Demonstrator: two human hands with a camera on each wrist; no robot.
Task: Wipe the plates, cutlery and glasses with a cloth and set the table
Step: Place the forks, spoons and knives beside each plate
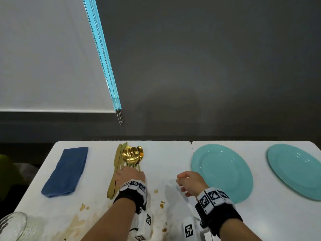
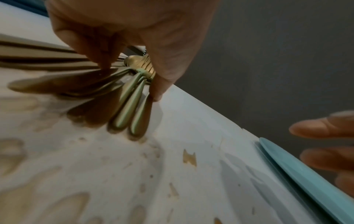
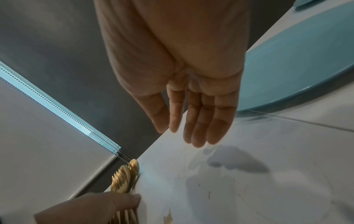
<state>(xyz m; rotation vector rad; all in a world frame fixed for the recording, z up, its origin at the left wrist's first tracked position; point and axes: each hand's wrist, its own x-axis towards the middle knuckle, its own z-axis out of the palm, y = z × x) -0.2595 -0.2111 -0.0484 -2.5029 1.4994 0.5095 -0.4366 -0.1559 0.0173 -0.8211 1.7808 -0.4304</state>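
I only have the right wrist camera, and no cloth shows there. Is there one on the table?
Observer: Yes, a folded blue cloth lies flat to the left of the gold cutlery, with no hand on it.
Operator: I see left fingers at the cutlery. What do they hold?
Observer: The left hand pinches the fanned fork and spoon handles between fingers and thumb. The knives lie beside them, outside that grip.

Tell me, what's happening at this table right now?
A person is setting a table. Their left hand reaches onto a bundle of gold cutlery, fingers on the handles. The right hand hovers open and empty beside it. A folded blue cloth lies untouched on the left, two teal plates on the right.
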